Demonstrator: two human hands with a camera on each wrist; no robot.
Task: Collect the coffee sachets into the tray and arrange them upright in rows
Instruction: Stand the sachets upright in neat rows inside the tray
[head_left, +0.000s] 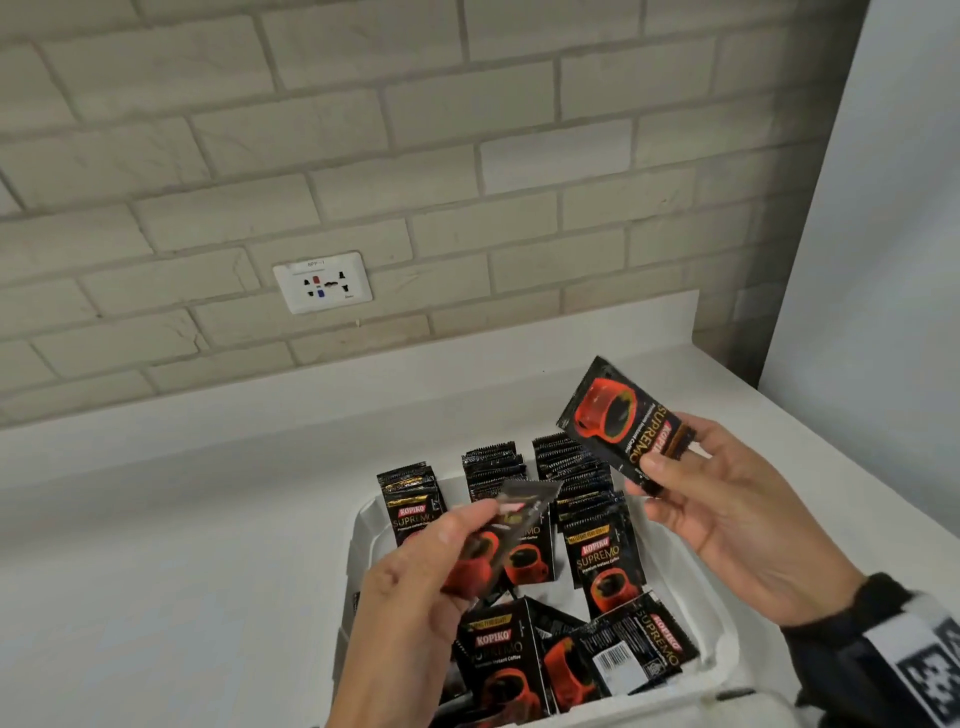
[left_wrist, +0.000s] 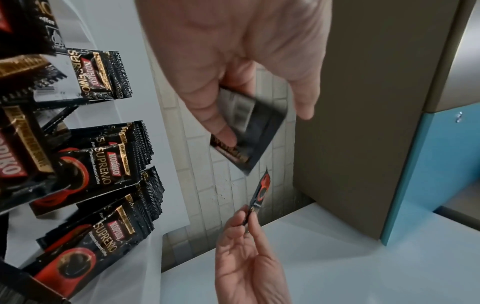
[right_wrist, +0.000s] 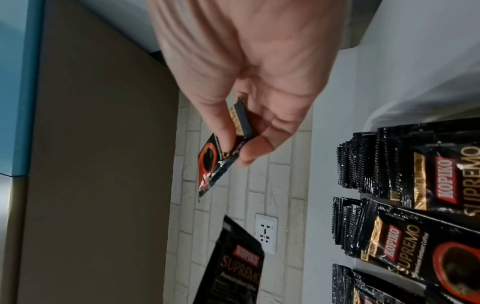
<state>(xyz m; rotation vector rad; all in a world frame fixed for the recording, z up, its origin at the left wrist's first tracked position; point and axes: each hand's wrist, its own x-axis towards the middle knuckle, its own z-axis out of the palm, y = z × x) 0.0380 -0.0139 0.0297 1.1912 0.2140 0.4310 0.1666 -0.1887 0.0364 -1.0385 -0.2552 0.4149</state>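
Observation:
A white tray on the counter holds three rows of black and red Kopiko sachets standing upright at its far end. Several loose sachets lie flat at its near end. My left hand holds a blurred sachet over the middle of the tray, pinched between thumb and fingers. My right hand is raised above the tray's right side and pinches another sachet by its end, its picture of a red cup facing me. The same sachet hangs from my right fingers.
The white counter stretches left of the tray and ends at a brick wall with a socket plate. A pale panel stands at the right. The tray's near rim lies at the bottom edge of the head view.

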